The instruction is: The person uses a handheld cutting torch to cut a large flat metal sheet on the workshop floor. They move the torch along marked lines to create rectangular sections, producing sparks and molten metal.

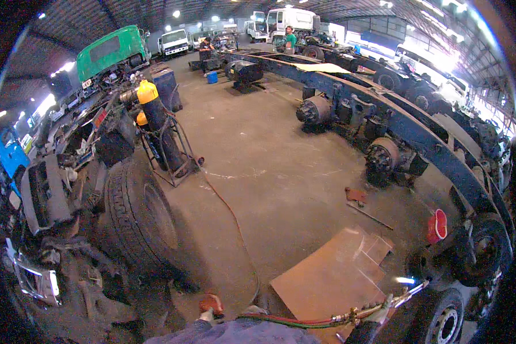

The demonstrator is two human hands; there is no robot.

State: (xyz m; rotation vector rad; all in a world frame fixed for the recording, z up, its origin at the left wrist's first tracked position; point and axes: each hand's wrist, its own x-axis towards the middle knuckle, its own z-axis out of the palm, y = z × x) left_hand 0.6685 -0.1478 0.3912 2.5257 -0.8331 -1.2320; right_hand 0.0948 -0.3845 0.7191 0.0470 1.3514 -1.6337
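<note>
My gloved right hand (379, 312) is closed around a brass-fitted gas torch (352, 316) at the lower right. Its long metal tubes slant up to the right, past a tyre (444, 321). A bluish-white glow (406, 280) shows beside the tip; whether it is a flame I cannot tell. Red and green hoses (286, 322) run from the torch's back end across my body. Low in the middle, my left hand (207, 315) in a pale glove is against a rounded reddish-orange thing (211, 303), seemingly gripping it; its kind is unclear and most fingers are hidden.
Brown board sheets (327, 269) lie ahead of me. A long truck chassis (384, 109) with bare hubs stretches along the right, near a red bucket (437, 226). Caged yellow-topped gas cylinders (149, 100), a large tyre (137, 212) and scrap parts stand left. Two people are far back.
</note>
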